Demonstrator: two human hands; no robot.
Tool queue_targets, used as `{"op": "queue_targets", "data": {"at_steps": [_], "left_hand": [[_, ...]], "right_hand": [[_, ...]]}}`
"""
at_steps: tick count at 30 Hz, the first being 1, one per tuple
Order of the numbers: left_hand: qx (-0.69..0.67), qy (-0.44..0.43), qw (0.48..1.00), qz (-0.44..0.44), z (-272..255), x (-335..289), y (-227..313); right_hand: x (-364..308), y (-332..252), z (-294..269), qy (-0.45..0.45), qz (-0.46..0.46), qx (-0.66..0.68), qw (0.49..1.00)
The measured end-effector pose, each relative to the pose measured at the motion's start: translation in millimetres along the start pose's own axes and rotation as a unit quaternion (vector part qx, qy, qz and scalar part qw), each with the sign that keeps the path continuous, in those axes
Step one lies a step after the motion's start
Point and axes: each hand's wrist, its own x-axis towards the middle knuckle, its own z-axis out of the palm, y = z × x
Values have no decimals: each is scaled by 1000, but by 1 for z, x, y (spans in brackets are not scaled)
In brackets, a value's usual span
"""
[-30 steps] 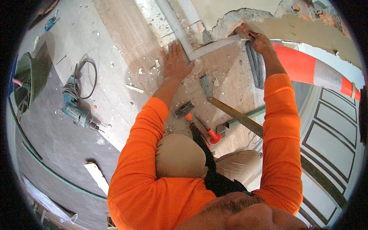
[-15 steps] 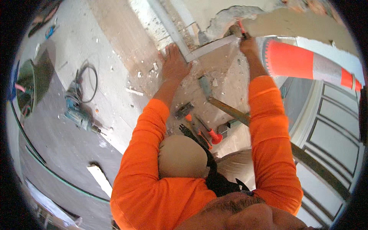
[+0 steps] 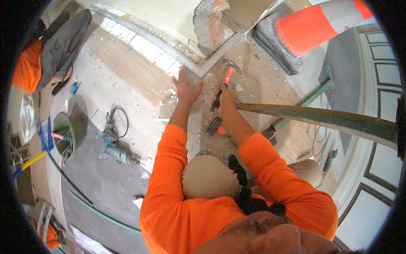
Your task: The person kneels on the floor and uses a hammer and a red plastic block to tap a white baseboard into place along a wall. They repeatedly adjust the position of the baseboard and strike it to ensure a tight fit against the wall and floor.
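Note:
My right hand [image 3: 226,101] is closed round the handle of a claw hammer [image 3: 228,77], its head pointing away from me, low over the dusty floor. With fingers spread, my left hand [image 3: 187,89] lies flat by the inside corner of a grey metal floor strip [image 3: 200,72]. Just below my right hand, a dark block-headed hammer [image 3: 214,126] lies on the floor, partly hidden. A long bar-like handle [image 3: 321,116] runs from near my right wrist toward the right rim.
A traffic cone [image 3: 300,29] lies on its side beside the broken wall [image 3: 209,25]. To the left are a corded power drill [image 3: 116,146], a green bucket [image 3: 67,131] and a crouching person [image 3: 55,51]. Debris litters the floor; a corded tool [image 3: 329,161] lies right.
My right hand has come back from the wall's broken edge toward me, with the hammer in it. The view has shifted; a crouching person now shows at upper left. My left hand stays by the strip.

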Motion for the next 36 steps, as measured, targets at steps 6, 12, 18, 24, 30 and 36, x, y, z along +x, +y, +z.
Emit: {"op": "queue_targets", "data": {"at_steps": [6, 12, 18, 24, 30, 36], "left_hand": [[-226, 43, 972, -50, -25, 8, -24], [7, 112, 992, -57, -70, -17, -50], [198, 20, 972, -124, -73, -66, -88], [190, -12, 971, -147, -78, -66, -81], [183, 14, 973, -140, -75, -65, -84], [198, 25, 970, -136, -79, -70, -86]], "right_hand": [[-41, 58, -23, -146, -44, -42, 988], [-49, 64, -3, -123, 10, 69, 990], [-41, 60, 31, -14, -51, 82, 995], [-36, 72, 61, 19, -28, 119, 992], [-53, 59, 60, 0, 3, 98, 995], [-75, 46, 59, -84, 157, 67, 982]]}}
